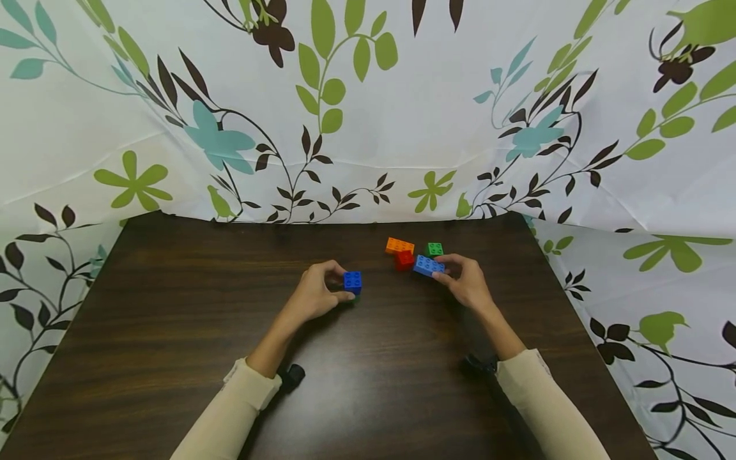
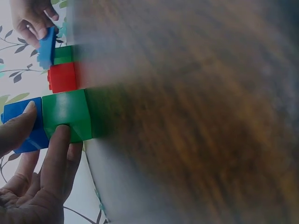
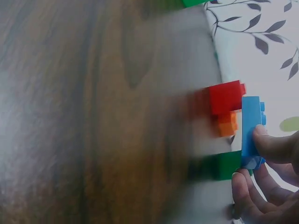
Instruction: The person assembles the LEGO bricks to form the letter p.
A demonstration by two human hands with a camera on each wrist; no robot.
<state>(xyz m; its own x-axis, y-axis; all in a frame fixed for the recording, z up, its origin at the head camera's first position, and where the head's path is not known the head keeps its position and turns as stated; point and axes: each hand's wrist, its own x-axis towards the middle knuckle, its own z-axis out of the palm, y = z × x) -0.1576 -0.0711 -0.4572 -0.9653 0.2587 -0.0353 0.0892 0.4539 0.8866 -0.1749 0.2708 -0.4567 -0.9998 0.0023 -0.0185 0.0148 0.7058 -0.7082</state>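
Note:
My left hand (image 1: 315, 292) pinches a dark blue toy building brick (image 1: 352, 282) stacked on a green brick (image 2: 67, 114). The thumb lies on the blue brick and fingers touch the green one; its underside is at or very near the tabletop. To the right, my right hand (image 1: 468, 284) pinches a longer, lighter blue brick (image 1: 429, 266) by its right end, studs up, raised off the table. Close behind and left of that brick are a red brick (image 1: 404, 260), an orange brick (image 1: 399, 245) and another green brick (image 1: 435, 249).
The dark wooden table (image 1: 172, 332) reaches back to a white cloth (image 1: 368, 128) printed with leaves and flowers. The cloth also hangs at both sides. A black strap piece (image 1: 293, 375) shows at the left wrist.

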